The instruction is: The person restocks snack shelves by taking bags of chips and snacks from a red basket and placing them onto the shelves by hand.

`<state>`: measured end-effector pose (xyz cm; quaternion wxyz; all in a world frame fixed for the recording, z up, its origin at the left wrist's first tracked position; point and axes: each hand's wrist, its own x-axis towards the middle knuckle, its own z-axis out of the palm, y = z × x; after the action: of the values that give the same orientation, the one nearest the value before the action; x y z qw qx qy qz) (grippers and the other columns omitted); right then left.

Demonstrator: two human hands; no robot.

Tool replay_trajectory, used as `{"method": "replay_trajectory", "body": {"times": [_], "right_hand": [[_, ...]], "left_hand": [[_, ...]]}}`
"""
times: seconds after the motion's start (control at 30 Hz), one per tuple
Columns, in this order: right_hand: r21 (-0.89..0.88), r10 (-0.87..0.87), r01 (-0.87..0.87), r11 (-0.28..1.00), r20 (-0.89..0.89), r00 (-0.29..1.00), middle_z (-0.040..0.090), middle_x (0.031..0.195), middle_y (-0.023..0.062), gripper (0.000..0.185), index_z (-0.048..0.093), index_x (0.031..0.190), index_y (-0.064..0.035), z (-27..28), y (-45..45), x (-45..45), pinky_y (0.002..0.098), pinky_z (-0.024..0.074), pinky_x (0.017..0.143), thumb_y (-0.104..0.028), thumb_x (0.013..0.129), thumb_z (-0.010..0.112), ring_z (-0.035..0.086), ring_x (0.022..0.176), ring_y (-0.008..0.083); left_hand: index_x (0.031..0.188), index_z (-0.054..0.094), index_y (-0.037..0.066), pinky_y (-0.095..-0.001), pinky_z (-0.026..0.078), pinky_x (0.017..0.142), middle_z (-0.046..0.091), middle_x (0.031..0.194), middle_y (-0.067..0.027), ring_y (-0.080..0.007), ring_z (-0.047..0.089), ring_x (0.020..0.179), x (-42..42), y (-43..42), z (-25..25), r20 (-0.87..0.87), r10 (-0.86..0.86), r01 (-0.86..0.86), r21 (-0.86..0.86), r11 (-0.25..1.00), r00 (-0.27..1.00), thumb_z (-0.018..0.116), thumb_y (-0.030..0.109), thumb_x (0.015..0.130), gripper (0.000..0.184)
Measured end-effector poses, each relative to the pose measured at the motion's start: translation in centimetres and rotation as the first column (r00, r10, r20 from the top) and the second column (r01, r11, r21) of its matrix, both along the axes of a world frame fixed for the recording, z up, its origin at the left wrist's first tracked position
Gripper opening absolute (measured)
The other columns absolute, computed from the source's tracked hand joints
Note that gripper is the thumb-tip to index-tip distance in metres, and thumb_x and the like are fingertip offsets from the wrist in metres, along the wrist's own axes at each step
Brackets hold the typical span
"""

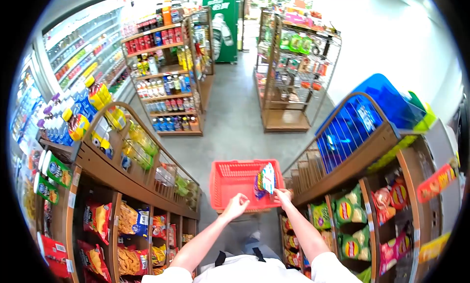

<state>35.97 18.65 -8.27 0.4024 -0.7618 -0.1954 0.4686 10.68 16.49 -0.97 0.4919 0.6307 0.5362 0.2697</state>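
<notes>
A red plastic shopping basket (226, 185) is low in front of me, between two shelf units. In its right part stands a shiny blue, white and multicoloured snack bag (265, 179), slightly tilted. My right hand (282, 197) is at the bag's lower right edge, its fingers pinched on it above the basket's near right corner. Over the basket's near left side is my left hand (237, 204), its fingers curled together with nothing visible in them. The floor of the basket shows red beside the bag.
Snack shelves (196, 207) flank me on the left, with bottles on top. On the right, chip bags (348, 209) fill a shelf below blue plastic bins (362, 116). A drinks rack (164, 82) and another display rack (293, 72) stand ahead, with grey floor (230, 106) between them.
</notes>
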Motion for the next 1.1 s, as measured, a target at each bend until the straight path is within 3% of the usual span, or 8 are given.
{"method": "replay_trajectory", "body": {"times": [0.17,0.3,0.37,0.63,0.83,0.93,1.0,1.1], "right_hand": [[-0.123,0.192,-0.152,0.981,0.455,0.870,0.067,0.097,0.0224,0.052,0.067,0.099,0.0034,-4.4,5.3,-1.5,0.0399,0.0527,0.076,-0.037,0.068,0.076,0.066,0.090,0.0291],[-0.197,0.330,-0.267,0.943,0.476,0.815,0.066,0.098,0.0221,0.047,0.066,0.101,0.0006,-3.2,5.1,-3.7,0.0415,0.0493,0.083,-0.033,0.069,0.076,0.063,0.094,0.0343],[-0.112,0.211,-0.181,0.977,0.632,0.746,0.063,0.103,0.0188,0.037,0.065,0.101,-0.0006,-3.3,4.7,-5.0,0.0429,0.0477,0.085,-0.025,0.074,0.073,0.060,0.099,0.0336],[0.097,-0.012,-0.051,0.994,0.562,0.827,0.064,0.087,0.0208,0.016,0.064,0.085,-0.0003,-6.1,4.6,-6.5,0.0432,0.0477,0.082,-0.012,0.076,0.069,0.062,0.087,0.0353],[0.295,0.095,-0.347,0.890,0.625,0.775,0.066,0.084,0.0196,0.014,0.062,0.087,0.0013,-1.7,5.1,-5.9,0.0397,0.0507,0.076,-0.011,0.080,0.062,0.065,0.082,0.0332],[0.324,0.177,-0.417,0.849,0.570,0.803,0.068,0.086,0.0151,0.017,0.064,0.088,0.0028,5.6,5.7,-6.7,0.0333,0.0502,0.077,-0.014,0.084,0.065,0.065,0.083,0.0203],[0.287,0.285,-0.457,0.842,0.483,0.828,0.068,0.092,0.0125,0.018,0.063,0.091,0.0024,11.3,6.3,-6.9,0.0307,0.0497,0.079,-0.015,0.086,0.064,0.063,0.087,0.0158],[0.404,0.287,-0.472,0.784,0.439,0.852,0.068,0.095,0.0128,0.020,0.063,0.096,0.0037,18.6,6.7,-6.9,0.0287,0.0501,0.079,-0.013,0.086,0.063,0.063,0.087,0.0140]], "left_hand": [[0.103,0.057,0.000,-0.0317,0.048,0.062,0.061,0.071,-0.0071,-0.0137,0.058,0.068,-0.5,2.2,0.0,-0.030,0.072,-0.074,-0.061,0.995,0.997,0.062,0.023,0.088,0.028],[0.104,0.057,0.000,-0.0306,0.047,0.061,0.060,0.071,-0.0063,-0.0130,0.057,0.066,-2.3,2.8,0.0,-0.031,0.110,-0.113,-0.135,0.984,0.993,0.061,0.023,0.088,0.028],[0.104,0.057,0.001,-0.0306,0.047,0.061,0.060,0.072,-0.0064,-0.0130,0.057,0.066,-3.4,3.5,-0.7,-0.042,0.126,-0.131,-0.154,0.979,0.991,0.061,0.023,0.088,0.028],[0.100,0.061,0.001,-0.0285,0.049,0.064,0.064,0.077,-0.0064,-0.0118,0.060,0.070,-7.0,7.6,-3.0,-0.034,-0.021,0.015,-0.175,0.984,0.999,0.062,0.024,0.088,0.025],[0.096,0.061,0.004,-0.0265,0.049,0.056,0.063,0.082,-0.0053,-0.0090,0.057,0.066,-8.6,10.8,-5.5,0.133,-0.035,0.047,-0.082,0.996,0.991,0.065,0.021,0.087,0.020],[0.110,0.056,-0.001,-0.0352,0.047,0.086,0.065,0.101,-0.0130,-0.0204,0.060,0.097,-8.9,13.2,-4.1,0.195,0.010,0.006,-0.079,0.997,0.981,0.075,0.028,0.077,0.048],[0.130,0.041,-0.001,-0.0381,0.036,0.103,0.051,0.129,-0.0200,-0.0256,0.045,0.124,-9.2,14.6,-0.4,0.254,-0.076,0.081,-0.009,0.997,0.964,0.082,0.035,0.069,0.082],[0.139,0.030,-0.003,-0.0391,0.031,0.108,0.042,0.138,-0.0209,-0.0271,0.038,0.131,-8.8,17.3,1.0,0.375,-0.253,0.196,0.184,0.963,0.892,0.088,0.031,0.060,0.104]]}}
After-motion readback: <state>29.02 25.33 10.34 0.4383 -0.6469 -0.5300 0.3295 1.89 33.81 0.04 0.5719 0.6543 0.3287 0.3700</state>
